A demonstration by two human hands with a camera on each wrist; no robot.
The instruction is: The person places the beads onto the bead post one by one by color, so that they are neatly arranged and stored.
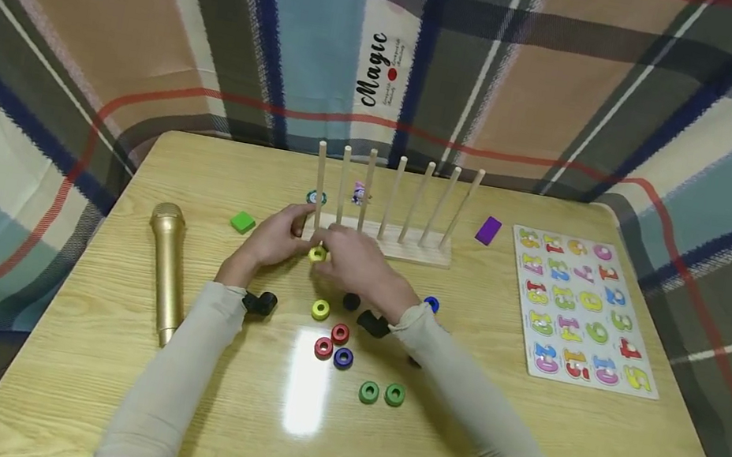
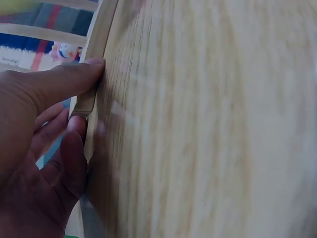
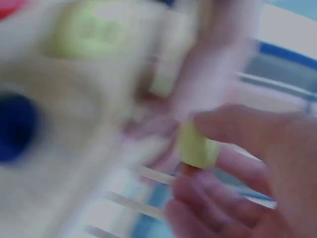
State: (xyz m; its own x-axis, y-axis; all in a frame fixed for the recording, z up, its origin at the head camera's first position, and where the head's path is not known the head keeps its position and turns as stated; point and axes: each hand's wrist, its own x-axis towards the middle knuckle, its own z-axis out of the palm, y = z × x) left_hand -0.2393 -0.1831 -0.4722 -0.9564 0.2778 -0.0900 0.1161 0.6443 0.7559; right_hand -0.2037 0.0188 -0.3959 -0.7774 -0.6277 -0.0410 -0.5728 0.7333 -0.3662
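Note:
A wooden peg rack (image 1: 416,251), a pale base with a row of upright pegs, stands toward the back of the table. My left hand (image 1: 279,235) grips the left end of its base; in the left wrist view the thumb (image 2: 69,82) lies on the front side and fingers curl around the end. Between thumb and fingers of my right hand (image 1: 363,264) a yellow ring (image 3: 195,148) is pinched, close to the leftmost pegs. Another yellow ring (image 1: 320,310) lies on the table in front of the hands.
Red rings (image 1: 323,348), blue rings (image 1: 343,358) and green rings (image 1: 369,393) lie nearer the front. A gold microphone (image 1: 167,269) and a green block (image 1: 242,222) are at left. A purple block (image 1: 489,230) and a number puzzle board (image 1: 586,311) lie at right.

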